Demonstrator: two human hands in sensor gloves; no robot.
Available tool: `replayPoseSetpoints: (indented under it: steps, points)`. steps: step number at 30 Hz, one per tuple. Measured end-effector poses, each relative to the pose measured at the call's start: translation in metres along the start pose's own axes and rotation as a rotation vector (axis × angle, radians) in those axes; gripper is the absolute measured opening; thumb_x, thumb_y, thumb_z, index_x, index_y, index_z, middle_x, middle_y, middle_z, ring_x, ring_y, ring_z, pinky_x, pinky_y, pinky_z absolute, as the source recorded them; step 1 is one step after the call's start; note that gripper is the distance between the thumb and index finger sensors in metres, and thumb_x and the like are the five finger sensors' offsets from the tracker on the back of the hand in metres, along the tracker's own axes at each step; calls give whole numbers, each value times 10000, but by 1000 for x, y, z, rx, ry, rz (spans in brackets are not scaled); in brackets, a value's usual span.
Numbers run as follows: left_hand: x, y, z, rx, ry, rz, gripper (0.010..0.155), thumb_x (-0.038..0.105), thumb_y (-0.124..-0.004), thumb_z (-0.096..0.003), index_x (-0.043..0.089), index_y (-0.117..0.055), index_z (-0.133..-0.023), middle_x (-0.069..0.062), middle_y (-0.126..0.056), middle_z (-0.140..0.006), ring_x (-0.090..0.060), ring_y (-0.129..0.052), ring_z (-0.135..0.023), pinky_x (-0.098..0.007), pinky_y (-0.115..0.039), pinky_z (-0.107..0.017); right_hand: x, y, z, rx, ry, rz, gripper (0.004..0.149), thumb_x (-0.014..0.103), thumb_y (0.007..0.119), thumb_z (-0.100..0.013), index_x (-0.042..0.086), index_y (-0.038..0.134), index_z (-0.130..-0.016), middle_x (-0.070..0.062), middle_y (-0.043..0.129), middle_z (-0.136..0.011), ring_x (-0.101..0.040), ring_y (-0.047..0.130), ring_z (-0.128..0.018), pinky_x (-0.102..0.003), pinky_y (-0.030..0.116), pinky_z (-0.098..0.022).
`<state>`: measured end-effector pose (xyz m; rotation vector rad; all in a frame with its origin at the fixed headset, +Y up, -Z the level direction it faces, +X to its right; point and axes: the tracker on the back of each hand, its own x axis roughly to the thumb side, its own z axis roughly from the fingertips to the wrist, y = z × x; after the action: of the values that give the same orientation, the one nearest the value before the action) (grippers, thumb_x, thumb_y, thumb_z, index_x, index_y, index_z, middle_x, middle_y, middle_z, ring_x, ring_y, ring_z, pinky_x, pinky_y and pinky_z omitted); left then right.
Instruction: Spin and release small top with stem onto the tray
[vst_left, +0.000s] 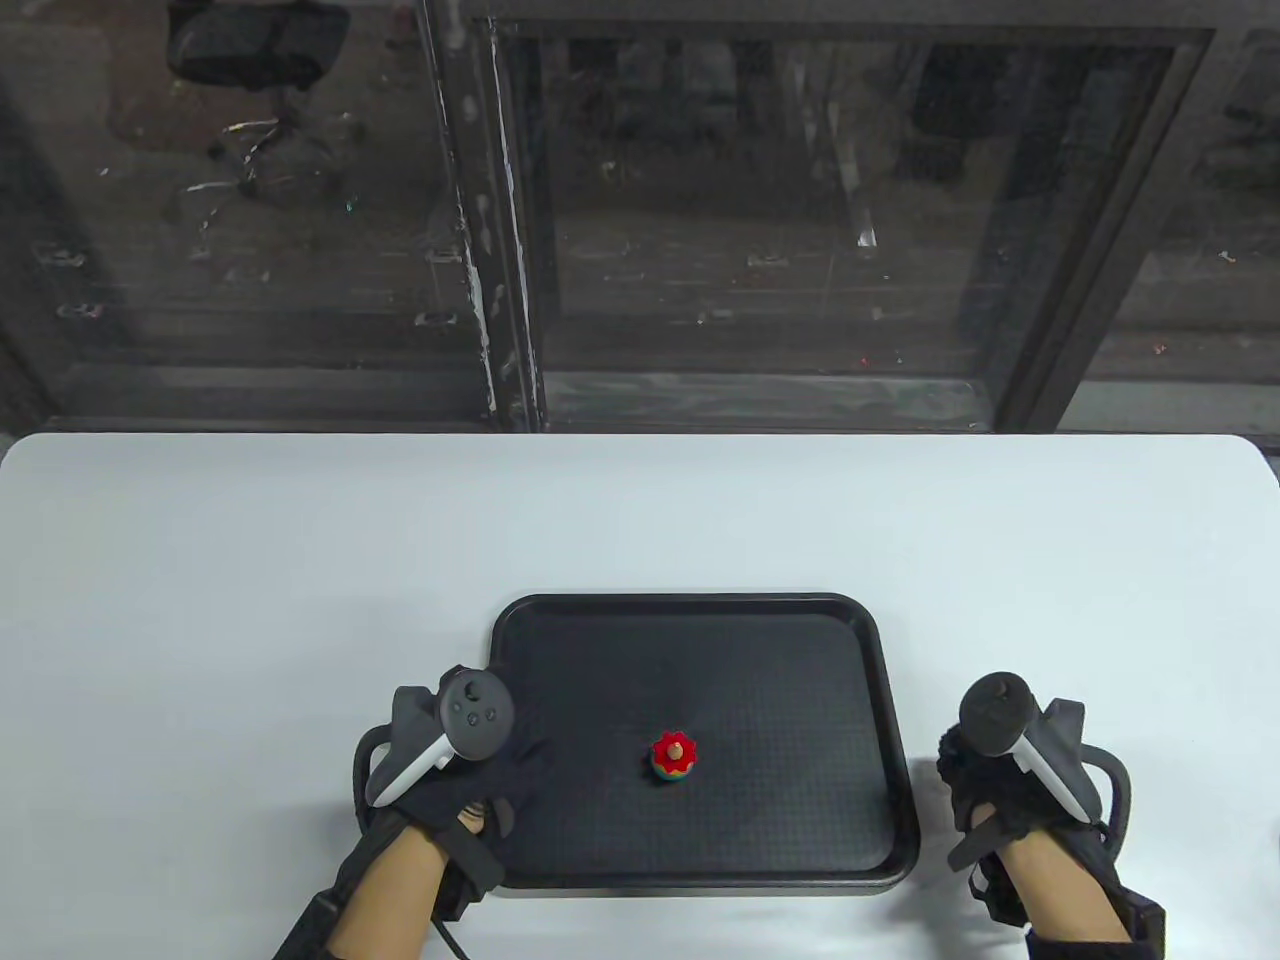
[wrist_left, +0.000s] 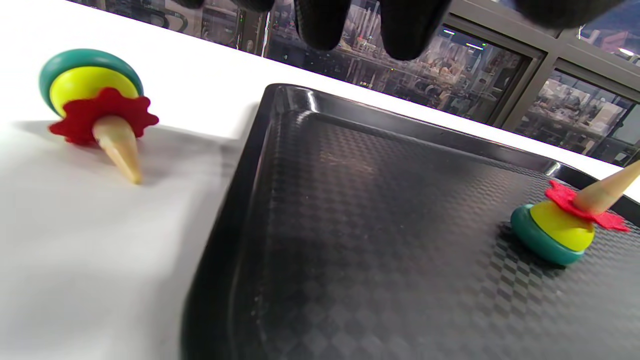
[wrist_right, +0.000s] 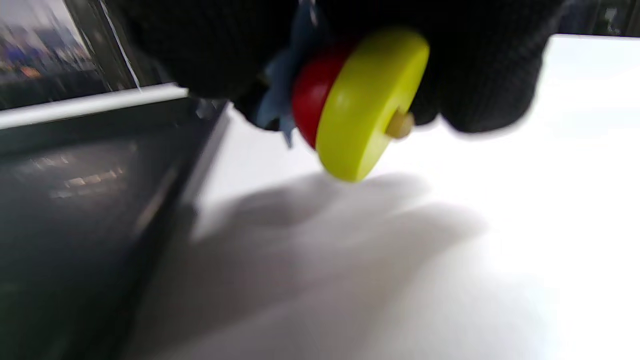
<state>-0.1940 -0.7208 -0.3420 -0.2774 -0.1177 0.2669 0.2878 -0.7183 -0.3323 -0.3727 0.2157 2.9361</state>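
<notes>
A small top (vst_left: 672, 755) with a red toothed collar, yellow and green body and wooden stem sits in the middle of the black tray (vst_left: 700, 603), leaning to one side in the left wrist view (wrist_left: 565, 225). A matching top (wrist_left: 95, 105) lies on its side on the white table left of the tray (wrist_left: 240, 175); my hand hides it in the table view. My left hand (vst_left: 485, 790) hovers at the tray's left edge, and its fingers (wrist_left: 360, 20) hold nothing. My right hand (vst_left: 975, 790) is right of the tray, its fingers (wrist_right: 490, 75) gripping a third top (wrist_right: 370, 105) with a yellow disc and red body.
The white table (vst_left: 250, 600) spreads wide around the tray, and its far edge meets a dark glass wall (vst_left: 700, 250). In the right wrist view the tray's right rim (wrist_right: 165, 200) lies just left of the held top.
</notes>
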Motion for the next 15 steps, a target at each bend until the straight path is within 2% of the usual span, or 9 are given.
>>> replayPoseSetpoints:
  steps: [1, 2, 5, 8, 11, 15]
  points:
    - [0, 0, 0, 1, -1, 1, 756, 721, -598, -363, 479, -529, -1076, 24, -403, -1276, -391, -266, -1179, -620, -364, -846, 4, -4, 2, -23, -41, 18, 402, 455, 776, -406, 407, 860, -796, -35, 653, -973, -301, 763, -867, -538, 759, -626]
    - [0, 0, 0, 1, -1, 2, 757, 721, -597, -363, 478, -528, -1077, 24, -403, -1276, -393, -264, -1178, -620, -363, -847, 9, -10, 6, -97, -93, 55, 407, 458, 785, -395, 431, 862, -793, -13, 672, -942, -265, 782, -817, -533, 758, -626]
    - [0, 0, 0, 0, -2, 3, 757, 721, -598, -364, 477, -528, -1078, 25, -401, -1276, -390, -264, -1179, -620, -363, -846, 24, -22, 16, -217, -241, 9, 416, 432, 820, -374, 381, 882, -782, 17, 810, -789, -179, 900, -624, -486, 819, -571]
    - [0, 0, 0, -1, -2, 4, 756, 721, -599, -364, 478, -529, -1076, 24, -402, -1277, -391, -264, -1179, -621, -363, -846, 38, -23, 22, -200, -335, -42, 406, 393, 856, -369, 365, 864, -774, 10, 871, -730, -161, 949, -551, -486, 830, -560]
    - [0, 1, -1, 1, -3, 9, 754, 720, -599, -365, 479, -531, -1076, 25, -402, -1277, -392, -264, -1180, -621, -362, -847, 56, -22, 27, -203, -428, 54, 411, 391, 885, -351, 356, 838, -758, 32, 930, -692, -147, 1001, -511, -473, 850, -550]
    - [0, 2, -1, 4, -4, 14, 754, 719, -601, -365, 478, -532, -1076, 23, -402, -1277, -393, -263, -1179, -621, -361, -847, 81, -15, 30, -179, -549, 138, 409, 345, 885, -348, 318, 886, -756, 12, 967, -700, -168, 1026, -527, -477, 842, -572]
